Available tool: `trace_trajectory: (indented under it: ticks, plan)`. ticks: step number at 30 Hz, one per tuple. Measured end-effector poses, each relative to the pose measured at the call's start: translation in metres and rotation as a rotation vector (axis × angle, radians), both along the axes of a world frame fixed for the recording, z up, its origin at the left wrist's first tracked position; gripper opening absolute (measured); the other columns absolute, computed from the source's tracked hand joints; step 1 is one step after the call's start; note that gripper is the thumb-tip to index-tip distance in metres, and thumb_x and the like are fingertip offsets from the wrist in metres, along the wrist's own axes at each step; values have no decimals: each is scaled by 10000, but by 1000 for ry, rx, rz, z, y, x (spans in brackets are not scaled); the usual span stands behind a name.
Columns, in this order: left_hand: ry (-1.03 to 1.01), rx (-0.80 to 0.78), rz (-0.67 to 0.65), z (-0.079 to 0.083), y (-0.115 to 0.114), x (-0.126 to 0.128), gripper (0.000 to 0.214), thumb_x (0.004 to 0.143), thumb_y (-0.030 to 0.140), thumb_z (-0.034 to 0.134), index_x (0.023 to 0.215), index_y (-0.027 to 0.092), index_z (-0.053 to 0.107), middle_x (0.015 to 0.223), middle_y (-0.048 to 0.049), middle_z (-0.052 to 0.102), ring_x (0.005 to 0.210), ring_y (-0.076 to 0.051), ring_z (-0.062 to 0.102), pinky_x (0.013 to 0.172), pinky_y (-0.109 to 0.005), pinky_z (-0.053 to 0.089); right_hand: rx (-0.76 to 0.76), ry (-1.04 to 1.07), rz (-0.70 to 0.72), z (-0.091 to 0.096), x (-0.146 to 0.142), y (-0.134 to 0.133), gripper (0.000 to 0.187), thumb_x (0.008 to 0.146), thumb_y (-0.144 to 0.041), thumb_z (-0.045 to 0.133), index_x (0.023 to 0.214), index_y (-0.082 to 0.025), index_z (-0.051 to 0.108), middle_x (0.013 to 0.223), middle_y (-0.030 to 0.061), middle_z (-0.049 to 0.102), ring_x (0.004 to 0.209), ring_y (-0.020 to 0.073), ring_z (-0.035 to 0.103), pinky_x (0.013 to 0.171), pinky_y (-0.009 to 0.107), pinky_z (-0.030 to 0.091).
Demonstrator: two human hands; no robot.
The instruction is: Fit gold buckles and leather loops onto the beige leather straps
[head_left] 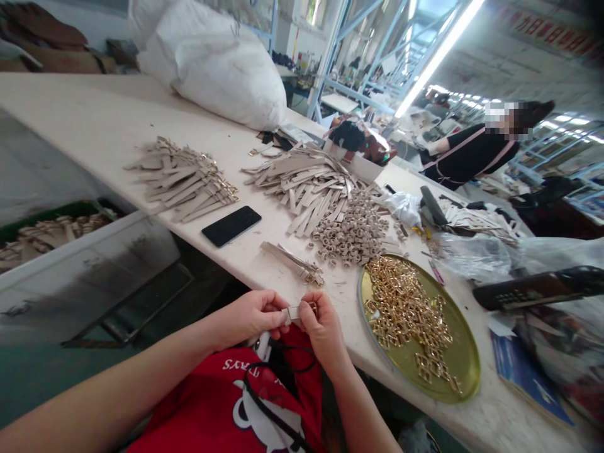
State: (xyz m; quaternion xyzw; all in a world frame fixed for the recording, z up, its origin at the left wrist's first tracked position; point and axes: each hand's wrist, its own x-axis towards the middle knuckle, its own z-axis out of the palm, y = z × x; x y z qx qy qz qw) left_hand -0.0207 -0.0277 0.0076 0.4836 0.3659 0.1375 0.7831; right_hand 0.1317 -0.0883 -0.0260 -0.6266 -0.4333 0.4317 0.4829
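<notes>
My left hand and my right hand meet at the near edge of the white table. Both pinch one small beige strap with a gold buckle at its right end. Just beyond my hands lies a short bundle of finished straps. To the right sits a round gold tray heaped with gold buckles. A pile of small beige loops and a fan of loose beige strips lie farther back.
A black phone lies left of centre, with another heap of straps behind it. A big white sack stands at the back. Plastic bags and a calculator crowd the right. Another person in black works beyond the table.
</notes>
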Motion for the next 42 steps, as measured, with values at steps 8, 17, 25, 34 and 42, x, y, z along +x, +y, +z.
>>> trace_trajectory:
  ticks: [8,17,25,34,42]
  plan:
    - [7,-39,-27,-7,2,-2,345,642,388,682,828,115,582,701,-15,630,594,-100,573,619,-233,457,104,-445,217,12,8,-4,47,766,-211,500,769,-201,545,614,-33,508,557,114,440,527,227,329]
    - [118,149,-122,-11,6,5,275,673,350,628,809,115,584,695,-15,637,609,-130,584,587,-230,447,-19,-359,281,7,17,-13,36,776,-238,517,762,-205,513,569,-55,489,499,101,419,467,204,306]
    - [192,343,-162,-14,8,11,257,716,266,521,920,145,621,864,-29,675,794,-173,603,687,-233,450,95,-659,333,3,21,1,80,749,-146,502,697,-200,529,667,3,542,640,149,484,580,251,339]
    - [142,162,-103,-25,10,12,240,660,312,620,789,114,580,678,-11,627,630,-129,572,601,-223,442,34,-355,326,-2,24,-8,26,776,-212,506,753,-203,516,626,-37,517,557,113,443,508,222,328]
    - [231,260,-333,-12,11,0,311,739,431,514,754,129,588,697,-23,639,572,-114,555,512,-186,395,30,-394,186,-3,15,-11,36,795,-227,483,788,-202,508,642,-22,527,581,132,473,542,245,358]
